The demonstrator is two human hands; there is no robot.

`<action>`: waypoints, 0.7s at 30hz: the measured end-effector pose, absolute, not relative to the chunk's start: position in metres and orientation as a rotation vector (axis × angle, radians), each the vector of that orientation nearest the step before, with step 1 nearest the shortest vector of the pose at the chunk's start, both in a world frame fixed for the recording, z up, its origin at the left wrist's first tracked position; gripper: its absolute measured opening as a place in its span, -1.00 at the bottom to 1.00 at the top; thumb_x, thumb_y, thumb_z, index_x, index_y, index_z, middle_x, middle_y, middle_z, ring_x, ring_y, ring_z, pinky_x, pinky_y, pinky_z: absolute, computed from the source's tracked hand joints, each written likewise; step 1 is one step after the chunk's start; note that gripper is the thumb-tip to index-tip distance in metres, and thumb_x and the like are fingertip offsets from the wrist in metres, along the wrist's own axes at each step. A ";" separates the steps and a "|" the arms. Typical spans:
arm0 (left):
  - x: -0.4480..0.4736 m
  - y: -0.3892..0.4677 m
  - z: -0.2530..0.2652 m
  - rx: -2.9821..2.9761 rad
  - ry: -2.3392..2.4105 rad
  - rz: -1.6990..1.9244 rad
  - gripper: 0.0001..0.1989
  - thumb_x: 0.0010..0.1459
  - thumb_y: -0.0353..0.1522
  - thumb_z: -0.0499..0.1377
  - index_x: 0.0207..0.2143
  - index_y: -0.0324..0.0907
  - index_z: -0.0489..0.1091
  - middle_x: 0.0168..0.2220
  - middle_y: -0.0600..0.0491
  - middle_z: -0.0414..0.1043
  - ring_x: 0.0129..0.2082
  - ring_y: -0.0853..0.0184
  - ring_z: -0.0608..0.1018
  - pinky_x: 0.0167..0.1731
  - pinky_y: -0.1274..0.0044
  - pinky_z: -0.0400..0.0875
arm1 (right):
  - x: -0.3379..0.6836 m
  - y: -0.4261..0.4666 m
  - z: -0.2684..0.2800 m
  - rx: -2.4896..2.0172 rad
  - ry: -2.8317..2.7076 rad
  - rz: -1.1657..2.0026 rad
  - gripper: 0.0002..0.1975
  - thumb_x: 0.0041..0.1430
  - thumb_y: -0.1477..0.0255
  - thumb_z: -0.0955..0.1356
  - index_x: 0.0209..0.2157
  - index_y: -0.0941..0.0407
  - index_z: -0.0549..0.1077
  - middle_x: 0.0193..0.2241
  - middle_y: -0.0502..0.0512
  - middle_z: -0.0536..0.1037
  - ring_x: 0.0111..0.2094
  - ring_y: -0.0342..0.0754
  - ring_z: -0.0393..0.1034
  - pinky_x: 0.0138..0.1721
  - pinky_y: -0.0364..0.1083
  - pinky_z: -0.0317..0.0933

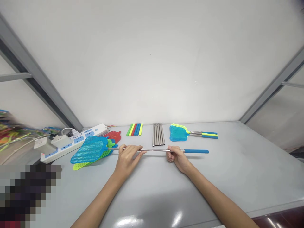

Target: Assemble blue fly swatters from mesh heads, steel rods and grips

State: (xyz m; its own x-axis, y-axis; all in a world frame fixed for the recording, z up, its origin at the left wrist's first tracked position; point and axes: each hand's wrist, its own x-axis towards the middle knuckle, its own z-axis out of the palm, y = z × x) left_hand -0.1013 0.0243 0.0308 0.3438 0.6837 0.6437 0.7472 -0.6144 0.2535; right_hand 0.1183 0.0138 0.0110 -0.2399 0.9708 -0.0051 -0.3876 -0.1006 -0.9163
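Observation:
A blue fly swatter (91, 149) with a long thin metal rod and a blue grip is held level across the table's middle. My left hand (128, 156) is closed on the rod, nearer the mesh head. Close to the blue grip, my right hand (177, 157) has its fingers curled round the same rod. Beneath the blue head lie a green swatter head (104, 155) and a red one (115, 136), partly covered. Behind my hands are several metal tubes (158, 134) side by side and a row of coloured grips (134, 129).
Assembled swatters (179, 133) with blue and yellow grips lie at the back right. A white power strip (80, 139) with plugged-in adapters runs along the left. Colourful packaging (11, 129) sits beyond it. A pale wall (156, 63) rises behind the grey table (152, 196).

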 end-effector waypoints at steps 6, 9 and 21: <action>-0.100 0.024 0.032 -2.502 -1.312 -1.114 -0.84 0.04 -0.33 0.06 -0.27 -0.10 0.31 -0.30 0.07 0.44 -0.29 0.34 0.43 -0.21 0.41 0.06 | 0.117 0.013 0.012 -0.821 -1.008 1.594 -0.62 0.00 0.30 0.22 -0.79 0.18 0.21 -0.80 -0.09 0.02 -0.71 -0.24 -0.05 -0.60 -0.15 -0.16; -0.098 0.024 0.030 -2.485 -1.293 -1.097 -0.79 0.06 -0.36 0.04 -0.21 -0.09 0.29 -0.26 0.05 0.43 -0.24 0.33 0.43 -0.17 0.41 0.06 | 0.116 0.012 0.014 -0.821 -0.995 1.613 -0.62 0.00 0.28 0.22 -0.78 0.18 0.21 -0.80 -0.10 0.01 -0.71 -0.24 -0.05 -0.60 -0.15 -0.14; -0.091 0.023 0.024 -2.351 -1.349 -1.062 -0.68 0.08 -0.38 0.00 -0.07 -0.05 0.22 -0.09 0.00 0.33 -0.05 0.22 0.33 -0.08 0.30 -0.09 | 0.115 0.011 0.014 -0.813 -0.955 1.619 -0.63 0.00 0.26 0.22 -0.75 0.17 0.22 -0.79 -0.11 0.00 -0.71 -0.25 -0.05 -0.62 -0.16 -0.14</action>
